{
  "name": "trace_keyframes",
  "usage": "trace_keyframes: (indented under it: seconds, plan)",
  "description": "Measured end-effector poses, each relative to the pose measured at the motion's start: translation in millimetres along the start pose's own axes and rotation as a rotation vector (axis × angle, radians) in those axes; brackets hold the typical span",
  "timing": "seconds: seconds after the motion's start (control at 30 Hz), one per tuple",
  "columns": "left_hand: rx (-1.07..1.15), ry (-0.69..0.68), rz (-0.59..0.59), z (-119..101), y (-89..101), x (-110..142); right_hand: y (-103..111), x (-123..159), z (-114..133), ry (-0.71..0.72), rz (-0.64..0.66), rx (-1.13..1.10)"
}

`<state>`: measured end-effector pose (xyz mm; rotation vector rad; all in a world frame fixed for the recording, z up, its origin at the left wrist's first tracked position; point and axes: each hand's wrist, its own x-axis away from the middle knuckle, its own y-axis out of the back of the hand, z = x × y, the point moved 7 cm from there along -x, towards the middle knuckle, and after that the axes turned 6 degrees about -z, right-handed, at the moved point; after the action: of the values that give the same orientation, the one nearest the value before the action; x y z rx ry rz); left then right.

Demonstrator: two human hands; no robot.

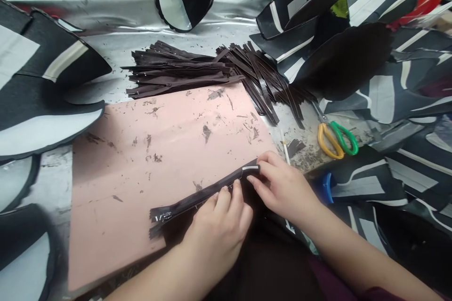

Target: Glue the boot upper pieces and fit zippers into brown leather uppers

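Note:
A dark zipper (205,193) lies slantwise across the lower right of a pink board (141,160). Its metal slider (165,216) sits at the near left end. My left hand (221,223) has its fingers bent and drawn together, gripping the zipper's lower edge along the middle. At the upper right end, my right hand (282,186) pinches the zipper between thumb and fingers, beside a short white strip (250,168). Dark material is under both hands; its outline is hard to make out.
Behind the board lie a pile of dark zippers (180,68) and loose dark strips (259,80). Scissors (334,138) with orange and green handles rest at the right. Black cut pieces (379,89) with white strips crowd the right; more black-and-white pieces (38,80) stand left.

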<state>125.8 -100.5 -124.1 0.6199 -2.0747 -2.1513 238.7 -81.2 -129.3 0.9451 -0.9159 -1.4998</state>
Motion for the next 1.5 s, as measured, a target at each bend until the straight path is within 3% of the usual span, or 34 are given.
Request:
trace_keyframes:
  seconds: [0.2, 0.37, 0.47, 0.6, 0.63, 0.7, 0.8, 0.87, 0.97, 1.1, 1.2, 1.33, 1.4, 1.5]
  plan:
    - [0.017, 0.038, 0.012, 6.8, -3.1, -15.2, -3.9, 1.2, -4.9, -0.005, -0.005, -0.003]
    - [0.117, 0.183, -0.006, 21.2, -7.5, -23.6, 1.4, 11.4, 0.1, 0.041, -0.182, 0.034]
    - [0.135, 0.23, -0.035, 25.6, -7.8, -24.0, 2.5, 21.0, 12.7, 0.155, -0.277, 0.062]
    - [0.056, 0.224, -0.186, 24.5, -3.6, -21.3, 2.7, 22.2, 15.3, 0.334, -0.158, 0.006]
    - [0.031, 0.226, -0.21, 23.8, -3.9, -20.5, 6.7, 19.7, 6.3, 0.336, -0.121, -0.013]
    - [-0.003, 0.244, -0.233, 22.9, -5.8, -19.5, 22.3, 11.1, -30.7, 0.208, -0.122, 0.036]
    - [-0.011, 0.268, -0.232, 21.1, -8.8, -20.5, 55.3, 4.5, -118.3, -0.257, -0.216, 0.368]
    - [-0.011, 0.264, -0.234, 19.0, -8.9, -22.5, 63.8, 7.0, -165.7, -0.494, -0.12, 0.51]
    - [-0.016, 0.265, -0.234, 17.7, -8.1, -23.7, 67.9, 11.0, -192.5, -0.571, -0.024, 0.512]
    - [-0.005, 0.261, -0.252, 17.2, -6.6, -18.9, 72.2, 39.8, -183.3, -0.653, -0.058, 0.31]
    - [-0.006, 0.233, -0.261, 15.3, -7.5, -15.0, 53.8, 73.0, -153.8, -0.598, -0.048, -0.029]
    - [-0.042, 0.186, -0.3, 12.0, -7.9, -13.7, 5.2, 109.4, -89.6, -0.399, 0.219, -0.49]
    - [-0.052, 0.18, -0.326, 11.6, -7.5, -13.5, -13.2, 117.2, -64.8, -0.384, 0.352, -0.567]
    - [-0.042, 0.177, -0.344, 11.6, -7.8, -12.6, -23.5, 106.6, -40.4, -0.34, 0.42, -0.533]
